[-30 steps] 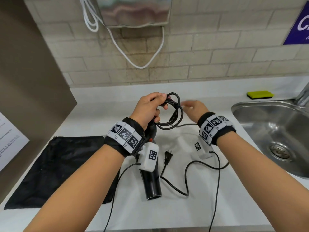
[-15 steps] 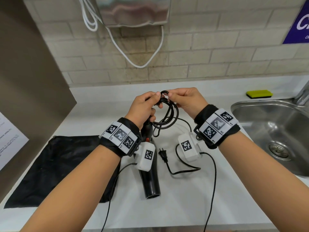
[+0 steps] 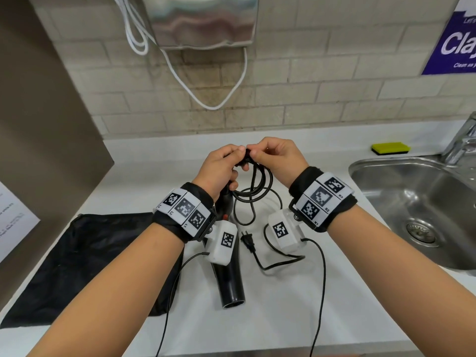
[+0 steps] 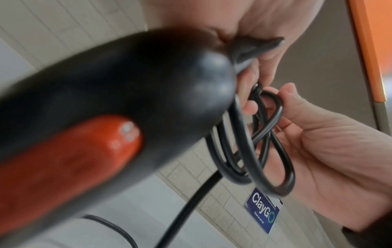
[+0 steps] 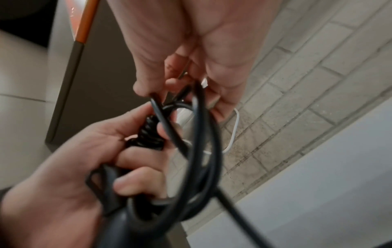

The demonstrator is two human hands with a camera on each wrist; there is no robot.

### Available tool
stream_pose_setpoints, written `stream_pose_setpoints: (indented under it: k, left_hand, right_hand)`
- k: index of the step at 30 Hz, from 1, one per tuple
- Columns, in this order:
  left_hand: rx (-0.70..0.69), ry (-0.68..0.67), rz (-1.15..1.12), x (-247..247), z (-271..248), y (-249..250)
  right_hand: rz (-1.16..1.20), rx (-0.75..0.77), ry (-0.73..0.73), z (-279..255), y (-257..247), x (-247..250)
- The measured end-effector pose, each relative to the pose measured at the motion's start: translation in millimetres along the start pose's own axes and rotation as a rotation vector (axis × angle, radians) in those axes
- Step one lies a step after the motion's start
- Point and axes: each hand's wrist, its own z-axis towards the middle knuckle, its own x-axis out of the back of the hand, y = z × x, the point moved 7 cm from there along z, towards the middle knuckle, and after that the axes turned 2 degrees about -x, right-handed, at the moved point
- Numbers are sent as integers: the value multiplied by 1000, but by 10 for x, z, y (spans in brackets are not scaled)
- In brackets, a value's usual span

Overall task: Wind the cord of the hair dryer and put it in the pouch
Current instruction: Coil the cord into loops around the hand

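Observation:
My left hand [image 3: 221,166] grips the handle of the black hair dryer [image 3: 230,282], whose barrel points toward me over the counter; its orange switch [image 4: 70,161] shows in the left wrist view. Several loops of black cord [image 3: 255,186] hang from where both hands meet. My right hand [image 3: 273,155] pinches the top of the loops against the left thumb; the pinch on the cord [image 5: 197,134] shows in the right wrist view. The plug [image 3: 247,240] and a loose tail of cord lie on the counter. The black pouch [image 3: 85,256] lies flat at the left.
A steel sink [image 3: 422,207] with a tap [image 3: 461,140] is at the right, a yellow-green sponge [image 3: 390,148] behind it. A hand-dryer box [image 3: 203,21] with a white cable [image 3: 213,104] hangs on the brick wall. A grey panel [image 3: 38,150] stands at the left.
My right hand came in from beside the loops and now pinches the cord at the top next to my left thumb. The loose tail and plug were drawn closer.

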Motion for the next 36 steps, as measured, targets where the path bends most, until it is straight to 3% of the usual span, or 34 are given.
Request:
stream_pose_setpoints:
  k: [4,14,17,23,25,31,36]
  left_hand:
    - [-8,-36,10,-23,9,4]
    - [-37,-33,31,-1,-30,44]
    - [-41,1,0,28,-31,46]
    - [-51,-28,-11,80,-41,57]
    - [-45,-39,-14,95,-39,48]
    - [-41,9,-58,127,-32,19]
    - [-54,26,-67,159,-59,20]
  right_hand:
    - [-50,-7,-64,0,-8,-70]
    - [-401,-17,15,39,52,-65]
    - [-360,-18,-47,42,78,-137]
    - [-285,-179,-289,-48,278,-317]
    - [-321,-204,-293,-61,306,-300]
    - [-117,-306,-238,-30,288,-178]
    - [-514,-243,-268,53,246,70]
